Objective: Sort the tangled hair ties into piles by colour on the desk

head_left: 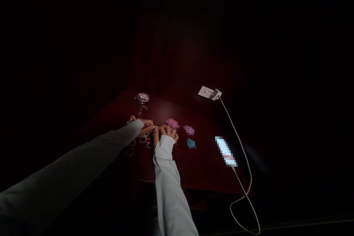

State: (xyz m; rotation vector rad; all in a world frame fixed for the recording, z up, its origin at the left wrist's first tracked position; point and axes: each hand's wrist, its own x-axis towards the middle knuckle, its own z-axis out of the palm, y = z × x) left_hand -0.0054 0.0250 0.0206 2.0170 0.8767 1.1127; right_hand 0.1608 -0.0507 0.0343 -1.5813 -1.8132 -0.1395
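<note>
My left hand (146, 127) and my right hand (165, 132) meet over the dark red table (166, 164). Both have fingers drawn together at the tips, and whatever is between them is too small to make out. Under and beside my left hand lie several coloured bands (133, 142). Just past my right hand is a pink pile of small pieces (172, 123). To its right sit a purple pile (189, 129) and a teal pile (191, 143).
A clear jar with a lid (143, 97) stands at the table's back left. A lit phone (226, 152) lies at the right, its white cable (236, 131) running to a charger in a wall socket (206, 92). The surroundings are very dark.
</note>
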